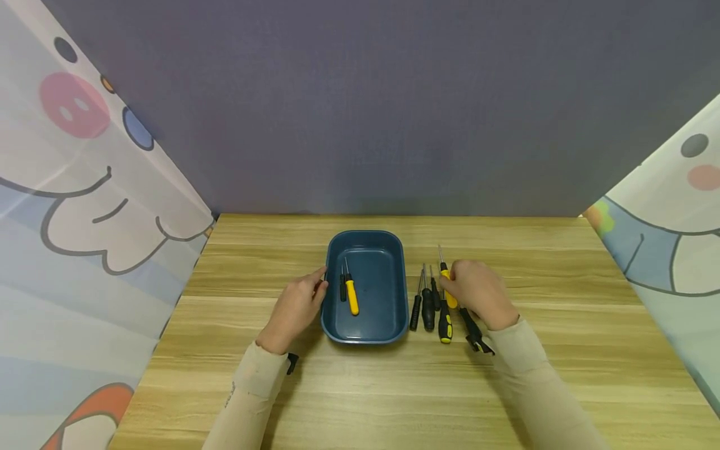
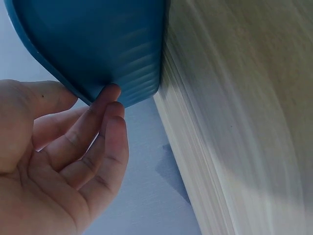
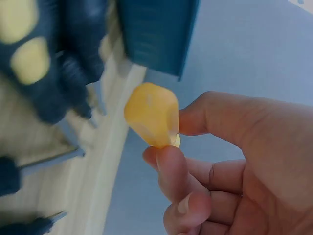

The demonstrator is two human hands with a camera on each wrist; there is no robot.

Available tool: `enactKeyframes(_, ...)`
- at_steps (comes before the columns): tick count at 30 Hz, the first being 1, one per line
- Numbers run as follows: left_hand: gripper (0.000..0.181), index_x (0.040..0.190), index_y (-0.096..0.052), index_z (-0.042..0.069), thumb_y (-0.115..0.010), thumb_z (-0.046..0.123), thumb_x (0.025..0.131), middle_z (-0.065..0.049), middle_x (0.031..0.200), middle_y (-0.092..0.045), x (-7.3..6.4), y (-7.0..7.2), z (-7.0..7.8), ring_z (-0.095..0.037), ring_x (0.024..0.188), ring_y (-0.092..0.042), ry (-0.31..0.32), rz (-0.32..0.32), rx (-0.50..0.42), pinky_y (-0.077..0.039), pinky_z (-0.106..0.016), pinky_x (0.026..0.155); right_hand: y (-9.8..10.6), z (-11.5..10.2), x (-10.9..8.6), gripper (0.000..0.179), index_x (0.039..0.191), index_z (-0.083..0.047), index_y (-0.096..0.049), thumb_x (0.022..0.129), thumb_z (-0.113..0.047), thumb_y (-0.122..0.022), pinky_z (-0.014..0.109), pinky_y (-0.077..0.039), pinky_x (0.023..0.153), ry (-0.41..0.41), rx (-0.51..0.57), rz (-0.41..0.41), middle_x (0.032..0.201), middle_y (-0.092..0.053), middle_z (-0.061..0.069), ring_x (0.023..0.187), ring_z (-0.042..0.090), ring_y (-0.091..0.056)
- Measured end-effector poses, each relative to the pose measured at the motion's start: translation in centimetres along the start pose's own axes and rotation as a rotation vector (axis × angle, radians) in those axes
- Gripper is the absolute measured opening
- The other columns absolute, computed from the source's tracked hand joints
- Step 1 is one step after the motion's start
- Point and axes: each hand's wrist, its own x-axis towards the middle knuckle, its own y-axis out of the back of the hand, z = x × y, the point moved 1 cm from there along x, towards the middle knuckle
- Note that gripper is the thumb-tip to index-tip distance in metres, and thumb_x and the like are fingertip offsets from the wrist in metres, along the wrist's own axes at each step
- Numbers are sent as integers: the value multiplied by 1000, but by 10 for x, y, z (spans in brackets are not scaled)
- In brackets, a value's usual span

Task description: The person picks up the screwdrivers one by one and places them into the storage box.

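My left hand [image 1: 295, 306] pinches the left rim of a dark blue tray [image 1: 365, 339]; in the left wrist view its fingertips [image 2: 113, 91] lie against the outer wall. Inside the tray lie a yellow-handled screwdriver [image 1: 352, 296] and a small black screwdriver [image 1: 343, 289]. To the right of the tray, my right hand [image 1: 480, 292] pinches another yellow screwdriver [image 3: 152, 115] by its handle between thumb and fingers. Beside it on the table are several black-handled screwdrivers [image 1: 429, 310] and a black-and-yellow one [image 1: 445, 324].
A black tool [image 1: 475, 334] lies partly under the right wrist. The wood-grain table [image 1: 360, 400] meets a grey panel [image 1: 365, 125] at the back. Cartoon-printed sheets [image 1: 73, 250] hang at the sides.
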Motion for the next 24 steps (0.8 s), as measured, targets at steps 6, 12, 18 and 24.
enactKeyframes(6,36,133,-61,-6,-62,9,101,-6,84,-64,1,0,0,-15,67,-54,2,-1,-1,-47,-30,59,8,-23,6,48,55,-17,-46,97,-34,-62,23,-20,38,30,-6,13,44,-34,-6,37,10,-29)
enactKeyframes(12,36,133,-61,-5,-62,9,100,-6,84,-64,1,0,1,-15,67,-54,7,-4,-5,-47,-30,59,12,-46,16,48,53,-17,-45,96,-32,-62,24,-20,40,82,-21,47,44,-34,-7,38,11,-30)
enactKeyframes(18,36,133,-61,-5,-62,9,100,-6,84,-64,0,0,0,-15,66,-53,10,-6,-3,-47,-30,58,10,-73,26,52,49,-18,-45,95,-32,-65,24,-20,39,128,-16,36,42,-30,-8,37,11,-29)
enactKeyframes(24,35,132,-62,-6,-62,9,100,-8,87,-67,0,1,-1,-17,70,-57,-5,11,-1,-49,-32,61,1,-100,39,54,49,-18,-43,96,-33,-66,24,-20,39,128,4,-10,43,-28,-8,37,10,-28)
